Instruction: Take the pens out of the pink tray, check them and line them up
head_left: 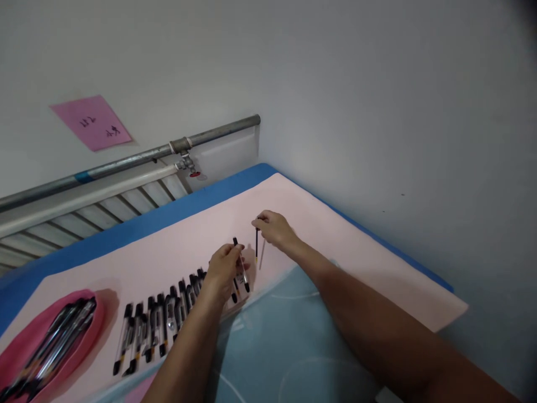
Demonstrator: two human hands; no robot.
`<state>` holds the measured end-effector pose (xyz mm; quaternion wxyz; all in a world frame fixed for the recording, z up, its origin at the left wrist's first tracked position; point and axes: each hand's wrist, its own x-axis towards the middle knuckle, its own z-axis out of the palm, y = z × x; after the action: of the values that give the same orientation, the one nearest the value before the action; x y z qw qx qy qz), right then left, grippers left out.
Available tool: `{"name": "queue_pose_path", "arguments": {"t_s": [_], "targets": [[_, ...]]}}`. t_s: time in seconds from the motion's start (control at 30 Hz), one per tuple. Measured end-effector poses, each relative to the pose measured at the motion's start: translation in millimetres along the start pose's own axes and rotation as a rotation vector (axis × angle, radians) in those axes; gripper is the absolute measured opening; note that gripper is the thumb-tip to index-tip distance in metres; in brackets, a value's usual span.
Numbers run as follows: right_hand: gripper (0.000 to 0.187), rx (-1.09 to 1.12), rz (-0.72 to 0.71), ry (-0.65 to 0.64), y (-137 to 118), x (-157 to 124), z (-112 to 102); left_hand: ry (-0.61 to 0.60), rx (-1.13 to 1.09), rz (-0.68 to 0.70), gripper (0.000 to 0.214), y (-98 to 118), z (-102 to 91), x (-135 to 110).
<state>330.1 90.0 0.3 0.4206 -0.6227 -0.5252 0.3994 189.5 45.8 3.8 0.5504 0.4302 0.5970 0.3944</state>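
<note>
My right hand (274, 229) pinches the top of a thin black pen refill (256, 244), which hangs upright with its tip just above the pink sheet (319, 224). My left hand (224, 268) is closed around a clear pen barrel with a black cap (240, 264), tilted up toward the refill. Just left of that hand, a row of several black-capped pens (159, 322) lies side by side on the pink sheet.
A pink tray (25, 347) at the lower left holds several more pens. The blue table edge (126, 232) meets a white wall on the right and a radiator with a metal pipe (126, 162) at the back. A pink note (92, 122) is stuck on the wall.
</note>
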Motion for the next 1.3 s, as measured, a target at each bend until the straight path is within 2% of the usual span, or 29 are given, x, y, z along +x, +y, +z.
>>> {"name": "queue_pose_path", "arguments": {"t_s": [0.1,0.17,0.3,0.37,0.5,0.6,0.8,0.93,1.03,1.1,1.17,1.23,1.3], "targets": [[0.012,-0.072,-0.035,0.009,5,5,-1,0.033,0.187,0.04,0.022,-9,-2.5,11],[0.012,-0.088,-0.055,-0.002,6,6,1,0.047,0.228,0.047,0.021,-13,-10.5,13],[0.01,-0.107,-0.047,-0.051,5,1,10,0.114,0.469,0.171,0.03,-11,-28.7,6],[0.009,-0.112,-0.018,-0.073,3,-1,14,0.122,0.616,0.255,0.029,-9,-31.9,-2],[0.008,-0.046,0.029,-0.13,1,-2,20,0.087,0.869,0.38,0.024,-6,-22.4,-13],[0.008,0.064,0.061,-0.18,1,-3,21,0.04,1.056,0.391,0.024,-6,-10.8,-11],[0.007,0.118,0.08,-0.227,4,-2,24,-0.02,1.039,0.24,0.025,-4,-0.4,2],[0.008,0.184,0.075,-0.195,6,0,27,0.008,1.048,0.249,0.026,-2,0.2,3],[0.01,0.305,0.173,-0.208,4,5,23,-0.04,1.022,0.255,0.023,-3,0.8,-1],[0.012,0.408,0.23,-0.167,3,11,17,-0.085,0.994,0.249,0.021,-5,0.9,-3],[0.012,0.46,0.251,-0.089,3,16,10,-0.077,0.955,0.231,0.023,-7,0.5,-5],[0.012,0.429,0.23,-0.058,4,18,6,-0.048,0.927,0.193,0.025,-8,-0.1,-5],[0.011,0.314,0.195,-0.107,7,17,7,-0.052,0.924,0.154,0.026,-7,-1.3,-5]]}}
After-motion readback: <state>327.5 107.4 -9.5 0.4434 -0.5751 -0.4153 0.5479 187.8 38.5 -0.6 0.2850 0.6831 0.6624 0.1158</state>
